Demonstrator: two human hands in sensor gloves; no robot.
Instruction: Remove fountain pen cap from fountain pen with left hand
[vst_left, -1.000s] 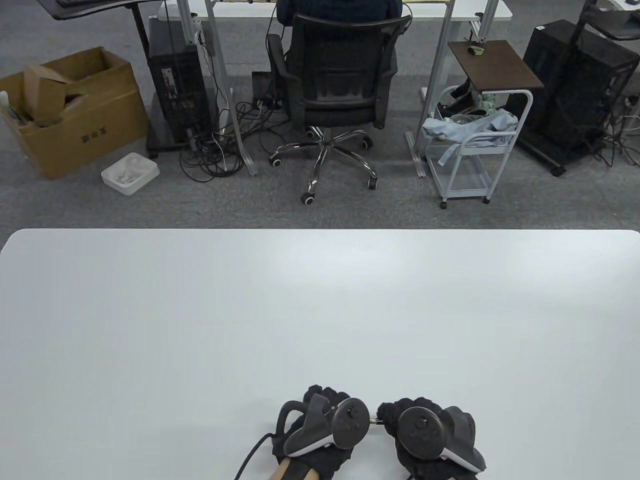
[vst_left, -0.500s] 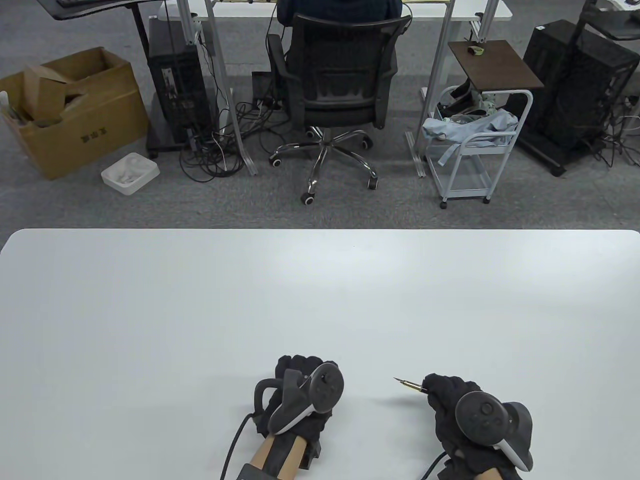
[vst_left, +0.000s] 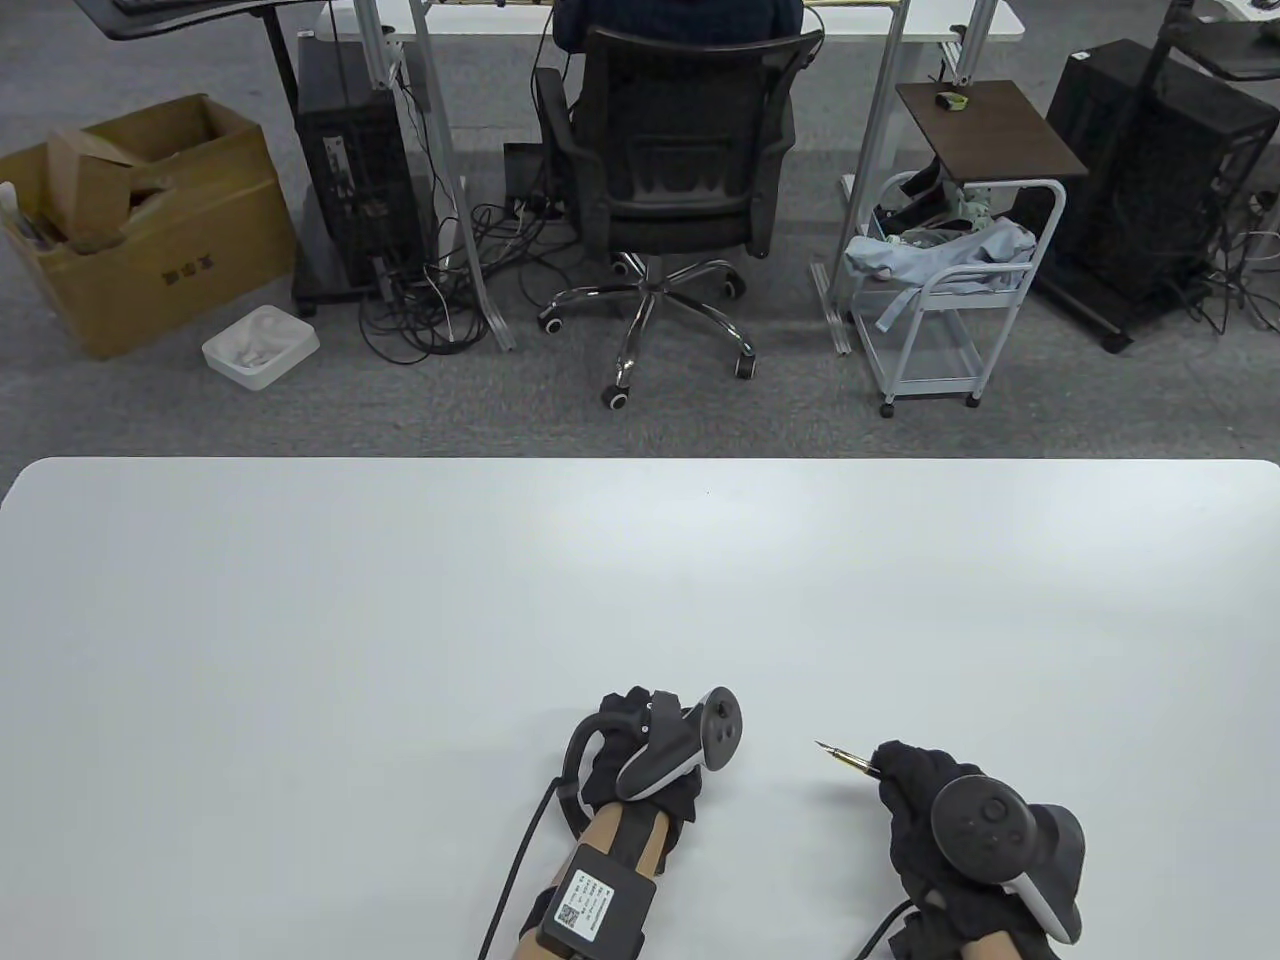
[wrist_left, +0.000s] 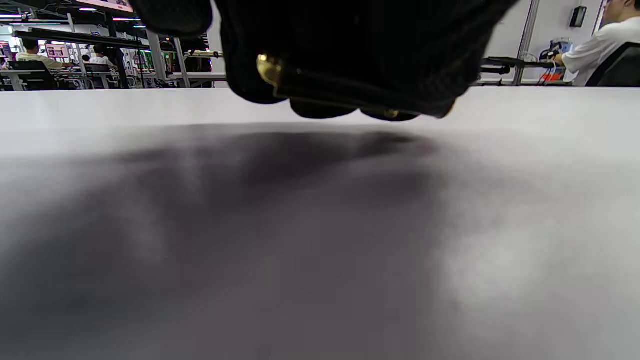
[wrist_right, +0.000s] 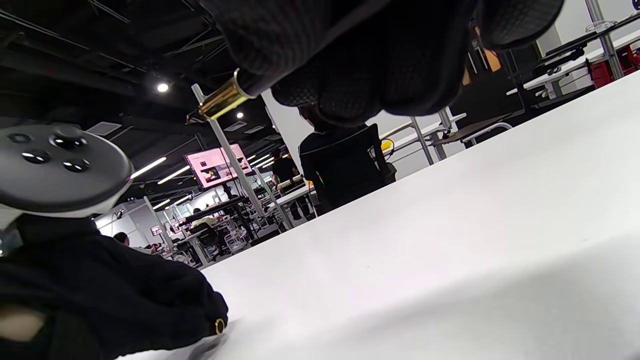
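Observation:
My right hand (vst_left: 925, 800) grips the fountain pen (vst_left: 848, 760) at the table's near edge. Its bare gold nib points up-left, above the table. In the right wrist view the pen's gold band (wrist_right: 222, 100) sticks out of my curled fingers (wrist_right: 360, 55). My left hand (vst_left: 640, 745) is a hand's width to the left, low over the table. In the left wrist view its fingers (wrist_left: 350, 60) curl around the black cap with gold trim (wrist_left: 320, 87), just above the tabletop. The cap is hidden in the table view.
The white table (vst_left: 640, 600) stretches away from both hands. Beyond its far edge are an office chair (vst_left: 680, 170), a white cart (vst_left: 950, 290), a cardboard box (vst_left: 140, 220) and computer towers on the grey carpet.
The hands were together on the pen, then pulled apart. The nib is now bare in my right hand. My left hand has moved forward and turned, with the cap in it.

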